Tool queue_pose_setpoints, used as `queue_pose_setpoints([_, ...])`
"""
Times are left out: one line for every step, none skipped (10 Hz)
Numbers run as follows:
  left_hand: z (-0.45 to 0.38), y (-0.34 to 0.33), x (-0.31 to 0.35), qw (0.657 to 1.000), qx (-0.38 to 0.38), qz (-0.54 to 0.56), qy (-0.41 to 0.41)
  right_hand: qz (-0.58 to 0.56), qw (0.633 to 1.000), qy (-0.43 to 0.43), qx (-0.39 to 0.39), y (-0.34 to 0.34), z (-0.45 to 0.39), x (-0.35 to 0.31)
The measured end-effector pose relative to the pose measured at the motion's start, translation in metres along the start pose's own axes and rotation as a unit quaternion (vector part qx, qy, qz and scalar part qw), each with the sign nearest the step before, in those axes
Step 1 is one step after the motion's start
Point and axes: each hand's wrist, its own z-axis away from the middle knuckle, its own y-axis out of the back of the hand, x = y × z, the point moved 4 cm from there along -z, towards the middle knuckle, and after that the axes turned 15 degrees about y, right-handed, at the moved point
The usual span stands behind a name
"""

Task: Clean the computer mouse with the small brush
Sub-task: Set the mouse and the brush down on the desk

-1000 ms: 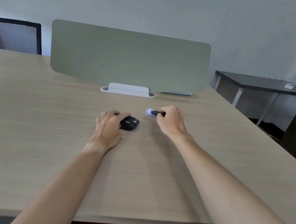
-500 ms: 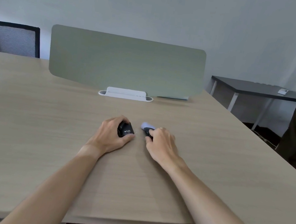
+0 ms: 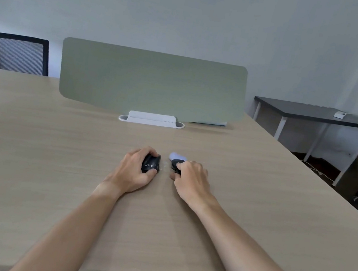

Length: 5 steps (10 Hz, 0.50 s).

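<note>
Head-worn view, facing forward-down across table, hands near

Soft even daylight, wide-angle edge warp

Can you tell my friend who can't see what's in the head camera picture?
A person's left hand holds a black computer mouse on a wooden table, while the right hand grips a small brush just beside it, not touching.
</note>
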Motion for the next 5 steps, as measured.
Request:
queue_pose_setpoints([0.002, 0.000, 0.002, 1.000, -0.002, 0.001, 0.003, -0.011, 1.000, -0.012, -0.009, 0.000, 0.001, 0.001])
queue_pose_setpoints([0.003, 0.001, 0.002, 1.000, -0.002, -0.005, 0.018, -0.057, 0.998, -0.035, 0.013, 0.022, 0.008, -0.005])
queue_pose_setpoints([0.002, 0.004, 0.000, 0.998, 0.010, -0.020, 0.063, -0.109, 0.987, -0.041, 0.109, 0.070, 0.023, -0.016])
queue_pose_setpoints([0.002, 0.006, -0.007, 0.994, 0.019, -0.011, 0.103, -0.199, 0.941, -0.003, 0.275, 0.146, 0.064, -0.023])
queue_pose_setpoints([0.007, 0.008, -0.012, 0.984, 0.007, -0.065, 0.165, -0.216, 0.900, 0.056, 0.374, 0.226, 0.120, -0.039])
